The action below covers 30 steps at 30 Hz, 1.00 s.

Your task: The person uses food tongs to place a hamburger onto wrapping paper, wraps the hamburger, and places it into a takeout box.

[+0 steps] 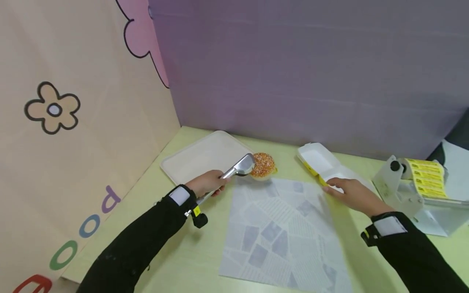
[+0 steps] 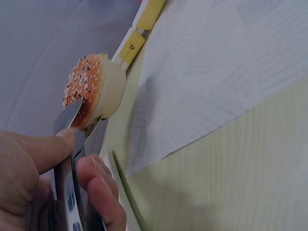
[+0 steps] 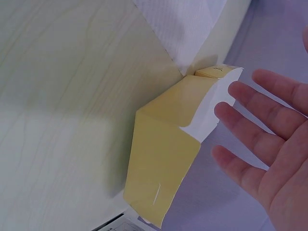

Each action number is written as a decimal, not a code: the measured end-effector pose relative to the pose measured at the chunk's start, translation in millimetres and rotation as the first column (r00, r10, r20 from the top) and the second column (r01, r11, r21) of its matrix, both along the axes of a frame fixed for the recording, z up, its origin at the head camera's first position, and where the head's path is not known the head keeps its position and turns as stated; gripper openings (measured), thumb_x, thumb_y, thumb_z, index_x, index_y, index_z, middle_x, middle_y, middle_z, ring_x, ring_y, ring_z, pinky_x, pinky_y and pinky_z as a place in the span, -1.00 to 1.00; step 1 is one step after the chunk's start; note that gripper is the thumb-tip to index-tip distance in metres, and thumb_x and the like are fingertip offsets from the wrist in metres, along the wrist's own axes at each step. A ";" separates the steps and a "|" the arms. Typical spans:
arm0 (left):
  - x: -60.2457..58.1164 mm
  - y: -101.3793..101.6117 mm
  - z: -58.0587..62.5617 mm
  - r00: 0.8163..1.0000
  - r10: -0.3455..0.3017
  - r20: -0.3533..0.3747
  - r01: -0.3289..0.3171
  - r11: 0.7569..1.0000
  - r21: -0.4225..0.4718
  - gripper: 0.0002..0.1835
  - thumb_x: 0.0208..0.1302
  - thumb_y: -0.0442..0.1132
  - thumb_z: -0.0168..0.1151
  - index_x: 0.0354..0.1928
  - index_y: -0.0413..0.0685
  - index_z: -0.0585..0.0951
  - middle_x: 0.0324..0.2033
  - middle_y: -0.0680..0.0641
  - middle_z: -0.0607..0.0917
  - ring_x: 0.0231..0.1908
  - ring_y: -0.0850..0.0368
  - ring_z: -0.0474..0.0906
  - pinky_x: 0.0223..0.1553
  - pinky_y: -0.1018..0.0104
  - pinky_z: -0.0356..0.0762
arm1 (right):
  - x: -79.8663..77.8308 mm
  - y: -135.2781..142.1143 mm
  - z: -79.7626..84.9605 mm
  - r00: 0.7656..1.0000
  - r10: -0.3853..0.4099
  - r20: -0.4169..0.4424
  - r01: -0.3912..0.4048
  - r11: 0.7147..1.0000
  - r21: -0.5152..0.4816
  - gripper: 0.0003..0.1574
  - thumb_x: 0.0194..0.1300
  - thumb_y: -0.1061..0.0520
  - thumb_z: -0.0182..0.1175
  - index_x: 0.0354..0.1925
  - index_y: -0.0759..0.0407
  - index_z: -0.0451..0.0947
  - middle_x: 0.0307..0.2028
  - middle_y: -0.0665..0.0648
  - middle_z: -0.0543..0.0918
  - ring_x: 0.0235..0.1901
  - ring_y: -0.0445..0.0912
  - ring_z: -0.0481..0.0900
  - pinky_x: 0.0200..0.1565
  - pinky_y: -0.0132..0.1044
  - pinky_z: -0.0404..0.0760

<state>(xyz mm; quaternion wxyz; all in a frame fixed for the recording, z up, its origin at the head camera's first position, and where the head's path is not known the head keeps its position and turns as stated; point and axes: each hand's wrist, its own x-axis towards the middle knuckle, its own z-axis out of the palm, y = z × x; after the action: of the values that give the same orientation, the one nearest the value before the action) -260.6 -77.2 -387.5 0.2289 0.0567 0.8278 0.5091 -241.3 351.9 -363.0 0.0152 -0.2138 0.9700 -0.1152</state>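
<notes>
My left hand [image 1: 209, 183] grips a pair of metal tongs [image 1: 242, 166], thumb on one side and fingers on the other, in the left wrist view too. Between the tongs' ends is a sesame-topped burger [image 1: 263, 165], its seeded bun top [image 2: 83, 86] facing away from the thumb. It overlaps the far edge of the printed paper sheet [image 1: 278, 236]. Over on the right, my right hand [image 1: 355, 196] is beside an unfolded white and yellow burger box [image 1: 320, 160]. In the right wrist view its fingers [image 3: 255, 125] are spread and hold nothing, near the box's yellow side [image 3: 161, 163].
A pale tray [image 1: 205, 156] lies at the back left, behind the tongs. At the right edge stands a label dispenser [image 1: 399, 191] with a roll of yellow labels [image 1: 426, 177]. A grey-purple wall [image 1: 311, 73] closes off the table's back.
</notes>
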 end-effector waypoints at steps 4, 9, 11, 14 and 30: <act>1.4 1.5 -0.2 0.997 -0.073 0.016 0.073 0.997 -0.026 -0.70 0.50 -0.17 0.01 -0.15 -0.37 0.44 -0.55 -0.03 0.43 -0.62 0.18 0.30 -0.54 0.40 0.26 | -3.0 -2.2 3.7 1.000 0.012 -0.005 -0.012 1.000 -0.003 -0.47 0.43 -0.07 0.11 0.07 0.35 0.54 -0.10 0.33 0.67 -0.04 0.26 0.59 0.00 0.16 0.49; 0.7 -0.3 -0.3 0.982 -0.180 0.061 0.183 0.982 -0.054 -0.70 0.47 -0.13 0.06 -0.13 -0.31 0.47 -0.53 -0.02 0.44 -0.61 0.17 0.30 -0.52 0.37 0.25 | -6.6 -5.0 7.7 1.000 0.018 0.003 -0.018 1.000 -0.003 -0.47 0.43 -0.06 0.11 0.09 0.36 0.53 -0.06 0.34 0.66 0.00 0.25 0.57 0.04 0.16 0.48; -0.3 -0.3 0.8 0.970 -0.234 0.063 0.238 0.969 -0.070 -0.72 0.47 -0.14 0.07 -0.20 -0.29 0.48 -0.55 -0.02 0.44 -0.62 0.17 0.30 -0.54 0.37 0.26 | -7.4 -5.6 8.8 1.000 0.019 0.005 -0.019 1.000 -0.006 -0.45 0.44 -0.08 0.10 0.10 0.36 0.53 -0.04 0.34 0.65 0.01 0.25 0.57 0.04 0.16 0.47; -1.8 1.0 4.9 0.943 -0.327 0.062 0.332 0.938 -0.104 -0.73 0.46 -0.16 0.08 -0.28 -0.27 0.47 -0.57 -0.01 0.44 -0.63 0.19 0.31 -0.57 0.40 0.27 | -7.5 -6.0 9.7 1.000 0.024 -0.002 -0.024 1.000 -0.008 -0.43 0.44 -0.11 0.08 0.10 0.36 0.53 -0.04 0.34 0.66 0.01 0.25 0.57 0.04 0.15 0.48; -3.2 19.7 14.9 0.796 -0.581 0.172 0.606 0.771 -0.196 -0.81 0.42 -0.18 0.14 -0.35 -0.11 0.50 -0.57 0.00 0.46 -0.58 0.18 0.34 -0.52 0.42 0.31 | 2.1 0.2 4.2 1.000 0.007 0.008 -0.007 1.000 -0.007 -0.39 0.46 -0.12 0.06 0.14 0.37 0.49 -0.01 0.36 0.64 0.03 0.25 0.56 0.05 0.14 0.47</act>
<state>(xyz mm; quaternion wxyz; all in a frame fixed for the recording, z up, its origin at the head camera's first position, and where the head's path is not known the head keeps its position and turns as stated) -263.9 -57.5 -372.6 0.4247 0.2609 0.8102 0.3085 -239.2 352.1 -358.7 0.0186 -0.2167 0.9687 -0.1193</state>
